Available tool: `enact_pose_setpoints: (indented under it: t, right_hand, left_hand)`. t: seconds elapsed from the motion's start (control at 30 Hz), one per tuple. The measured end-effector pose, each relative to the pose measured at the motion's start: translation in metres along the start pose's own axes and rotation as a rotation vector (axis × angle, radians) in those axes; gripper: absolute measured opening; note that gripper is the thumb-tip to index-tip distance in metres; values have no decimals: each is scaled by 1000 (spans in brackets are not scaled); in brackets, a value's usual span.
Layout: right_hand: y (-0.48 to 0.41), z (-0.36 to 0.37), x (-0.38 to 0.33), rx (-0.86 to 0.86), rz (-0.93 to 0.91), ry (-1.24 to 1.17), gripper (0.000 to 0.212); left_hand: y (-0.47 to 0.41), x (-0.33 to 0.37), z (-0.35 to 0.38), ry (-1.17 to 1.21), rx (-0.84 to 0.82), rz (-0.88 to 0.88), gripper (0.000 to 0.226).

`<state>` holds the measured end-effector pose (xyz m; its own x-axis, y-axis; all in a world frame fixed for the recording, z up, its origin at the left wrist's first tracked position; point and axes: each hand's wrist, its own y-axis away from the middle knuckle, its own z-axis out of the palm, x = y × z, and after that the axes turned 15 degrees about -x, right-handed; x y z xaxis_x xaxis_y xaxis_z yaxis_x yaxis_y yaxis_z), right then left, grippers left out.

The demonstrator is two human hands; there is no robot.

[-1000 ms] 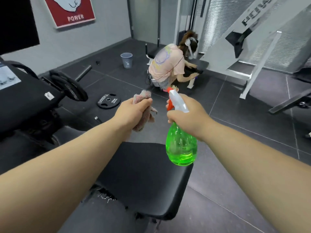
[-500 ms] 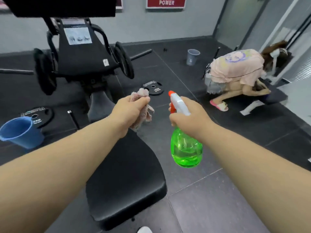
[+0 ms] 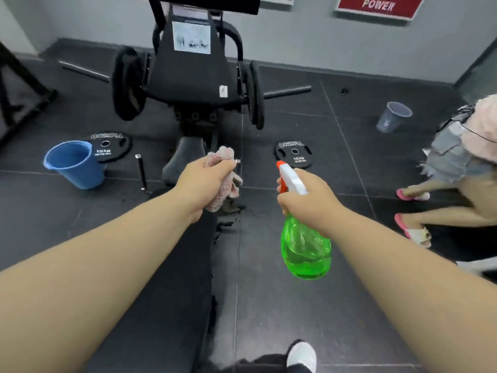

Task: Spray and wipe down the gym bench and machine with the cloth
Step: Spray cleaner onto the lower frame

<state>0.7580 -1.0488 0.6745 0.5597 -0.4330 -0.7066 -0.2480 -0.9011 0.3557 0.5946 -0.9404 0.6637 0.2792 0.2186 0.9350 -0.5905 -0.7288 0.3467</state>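
Turn: the view has swung off the crouching person [image 3: 462,146] and now squares up to the machine [image 3: 193,68].
Bench: the bench pad [image 3: 172,292] now runs straight under the left forearm.
Left hand [image 3: 204,181]: fingers still curled tight round the bunched cloth [image 3: 223,168], above the pad's far end.
Right hand [image 3: 309,200]: fingers wrapped round the spray bottle [image 3: 305,249] neck, nozzle forward; trigger squeeze, cannot tell.
Meaning: lined up, and spraying looks next.

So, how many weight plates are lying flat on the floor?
2. One weight plate lies behind the blue bucket on the left; the other weight plate lies beyond the spray bottle. More may be hidden from view.
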Motion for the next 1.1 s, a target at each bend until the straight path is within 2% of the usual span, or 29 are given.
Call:
enact_pose_setpoints:
  t: [0.1,0.23,0.43,0.5,0.83,0.97,1.1]
  right_hand:
    - [-59,-32,21,-98,-122,96,18]
    - [-112,-54,46,-202,-138,141,18]
    - [-202,-39,94,-406,-129,253,10]
    - [-230,-25,119,-432,-115,287,17]
    - [-417,97,278,-620,-36,384,8]
    - [-501,175,344,-668,-152,406,21]
    - [-566,254,412,-676,-201,358,15]
  left_hand:
    - [-36,-6,15,89,166,-2,23]
    - [-73,-18,32,171,259,-121,27]
    - [-147,-58,24,243,304,-230,31]
    - [-181,-85,21,251,296,-279,33]
    - [-346,-304,67,346,312,-523,31]
    - [-413,-412,65,331,401,-589,32]
    - [-475,-525,58,257,520,-664,32]
